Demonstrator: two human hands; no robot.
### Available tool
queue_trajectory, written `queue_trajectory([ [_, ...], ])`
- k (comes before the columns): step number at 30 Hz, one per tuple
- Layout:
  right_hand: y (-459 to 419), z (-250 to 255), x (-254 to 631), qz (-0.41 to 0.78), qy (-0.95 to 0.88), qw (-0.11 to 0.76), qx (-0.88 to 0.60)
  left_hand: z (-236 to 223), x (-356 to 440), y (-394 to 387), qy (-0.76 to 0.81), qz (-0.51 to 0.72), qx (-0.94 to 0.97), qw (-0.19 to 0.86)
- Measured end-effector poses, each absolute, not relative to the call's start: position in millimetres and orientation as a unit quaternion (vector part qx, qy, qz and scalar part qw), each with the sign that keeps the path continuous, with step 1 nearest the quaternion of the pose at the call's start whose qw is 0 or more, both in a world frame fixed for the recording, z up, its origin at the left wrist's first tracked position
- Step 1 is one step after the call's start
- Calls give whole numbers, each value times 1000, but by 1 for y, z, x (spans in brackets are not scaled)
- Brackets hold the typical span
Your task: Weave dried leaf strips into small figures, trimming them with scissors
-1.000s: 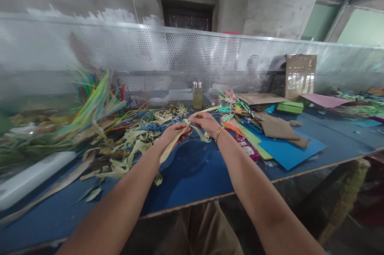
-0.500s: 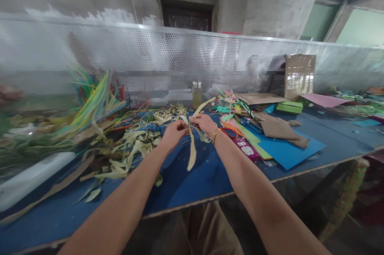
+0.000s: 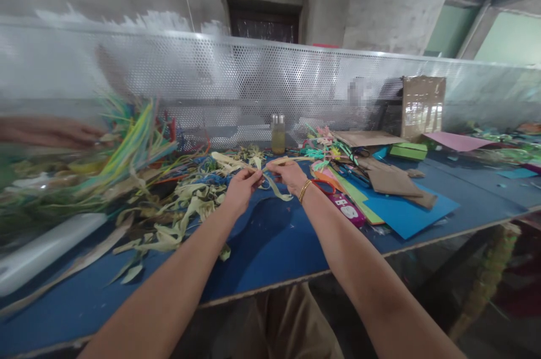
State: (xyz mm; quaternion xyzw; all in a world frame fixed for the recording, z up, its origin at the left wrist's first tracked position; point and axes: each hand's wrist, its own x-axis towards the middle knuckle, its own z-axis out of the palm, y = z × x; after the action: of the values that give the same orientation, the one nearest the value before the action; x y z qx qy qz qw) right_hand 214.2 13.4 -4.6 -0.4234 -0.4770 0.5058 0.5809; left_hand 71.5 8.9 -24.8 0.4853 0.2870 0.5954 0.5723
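Above the middle of the blue table, my left hand (image 3: 242, 188) and my right hand (image 3: 291, 176) are close together, both closed in a pinch. Between them they hold pale dried leaf strips (image 3: 279, 193), like corn husk. One strip curls down below my right fingers, and another end runs rightward behind that hand. A wide pale piece lies up and left beyond my left fingers; whether it joins the held strips I cannot tell. Left of my left hand spreads a heap of similar curled leaf strips (image 3: 181, 212). My fingers cover the point where the strips meet.
At left, another person's hand (image 3: 63, 131) reaches over bundled coloured strands (image 3: 135, 139), near a white tray-like object (image 3: 51, 249). A glass jar (image 3: 278, 134) stands ahead, before a perforated metal screen (image 3: 262, 77). Rightward lie red-handled scissors (image 3: 323, 185), a purple case (image 3: 347, 209), blue paper (image 3: 406, 218) and cardboard (image 3: 391, 178).
The long strip that hung down between my hands has swung up out of that place. My hands stay almost where they were. The other person's hand has come further in from the left.
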Motion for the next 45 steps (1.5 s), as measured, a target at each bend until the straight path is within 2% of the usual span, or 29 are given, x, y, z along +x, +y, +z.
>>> queue_trajectory([
  [10,15,-3,211,562,-383,619,-393,-29,72,16,302,587,512,550],
  [17,21,6,235,482,-288,723,-403,-30,72,15,320,573,529,537],
  [22,23,10,249,460,-221,762,-399,-28,74,11,320,572,539,529],
  [35,21,20,252,628,-111,701,-320,-33,74,16,312,559,570,515],
  [45,24,15,253,626,-104,703,-321,-25,73,8,300,550,558,544],
])
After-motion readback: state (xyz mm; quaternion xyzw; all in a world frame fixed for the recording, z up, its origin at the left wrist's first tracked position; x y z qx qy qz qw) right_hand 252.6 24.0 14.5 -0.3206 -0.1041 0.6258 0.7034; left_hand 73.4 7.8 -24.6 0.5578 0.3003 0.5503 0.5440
